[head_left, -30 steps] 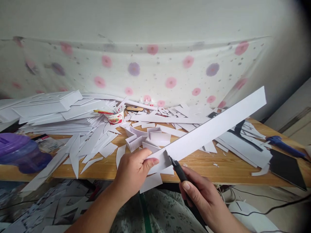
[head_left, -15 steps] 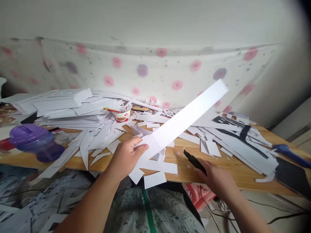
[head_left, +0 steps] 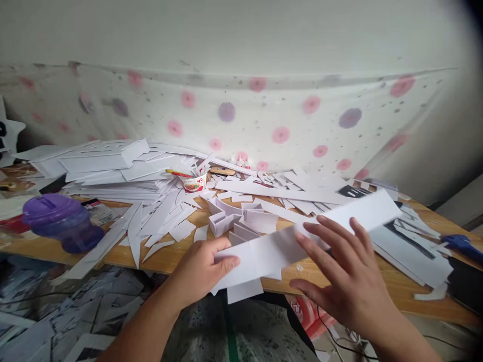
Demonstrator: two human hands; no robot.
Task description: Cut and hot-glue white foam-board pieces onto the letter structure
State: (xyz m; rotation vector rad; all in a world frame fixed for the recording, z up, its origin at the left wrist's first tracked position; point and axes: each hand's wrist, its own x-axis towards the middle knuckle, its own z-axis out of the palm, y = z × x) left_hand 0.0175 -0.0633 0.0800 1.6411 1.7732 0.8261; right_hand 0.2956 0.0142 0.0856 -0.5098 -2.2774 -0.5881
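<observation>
A long white strip point(head_left: 275, 249) slants up to the right above the table's front edge. My left hand point(head_left: 206, 269) pinches its lower left end between thumb and fingers. Over the strip's right half, my right hand point(head_left: 343, 271) is spread, with its fingertips at the strip's surface and nothing gripped. A fold or seam line crosses the strip near my left thumb. Behind it, a folded white shape point(head_left: 241, 218) stands on the wooden table. The black tool is not visible.
White sheets are stacked point(head_left: 109, 176) at the back left, near a purple-lidded cup point(head_left: 62, 221). A paper tub point(head_left: 194, 182) holds scraps. Long white offcuts point(head_left: 411, 251) and a blue-handled tool point(head_left: 462, 244) lie at the right. Scraps cover the floor at the left.
The strip has swung lower and flatter. My right hand has let go of the black tool, opened and moved up onto the strip. More of the folded shape behind now shows.
</observation>
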